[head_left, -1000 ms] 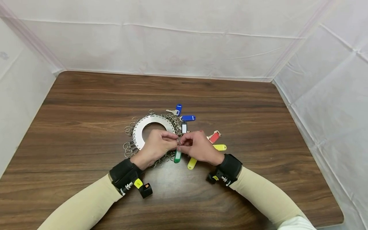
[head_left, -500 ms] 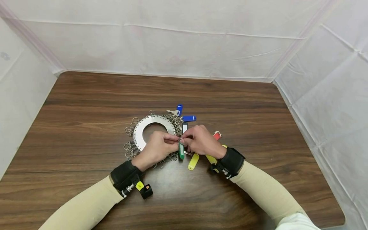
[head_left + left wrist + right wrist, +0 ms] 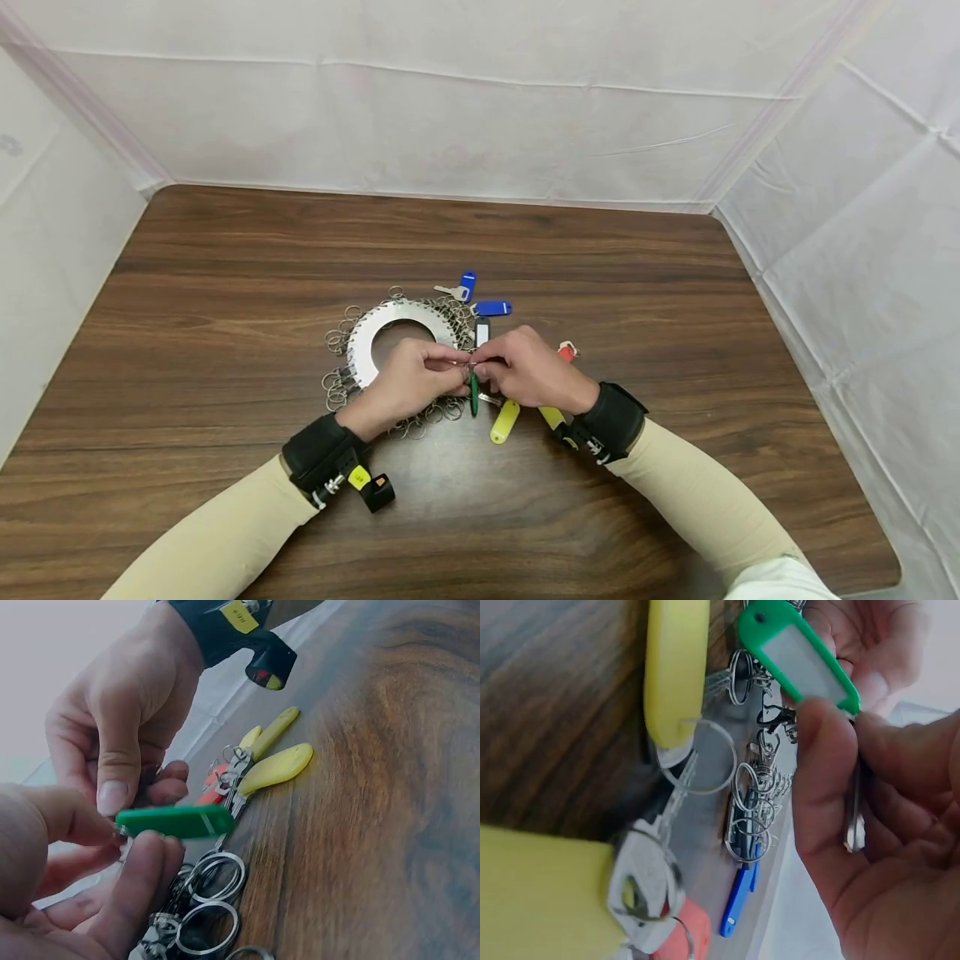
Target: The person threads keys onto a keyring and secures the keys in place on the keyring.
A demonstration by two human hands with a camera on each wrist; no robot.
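Together, left hand (image 3: 408, 379), right hand (image 3: 525, 371) pinch green key tag (image 3: 176, 822).

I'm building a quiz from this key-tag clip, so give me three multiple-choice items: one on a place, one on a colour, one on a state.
1. Where does the metal disc lie?
A. on the wooden table, beyond the left hand
B. on the person's lap
C. hung on the white wall

2. What colour is the tag held between the two hands?
A. blue
B. green
C. red

3. How do the two yellow tags lie?
A. both pinched in the right hand
B. stacked on the disc
C. flat on the table, near the right hand

Key: 1 A, the head view shows it flat on the wood; 2 B, both wrist views show green plastic; 3 C, the left wrist view shows them on the wood.
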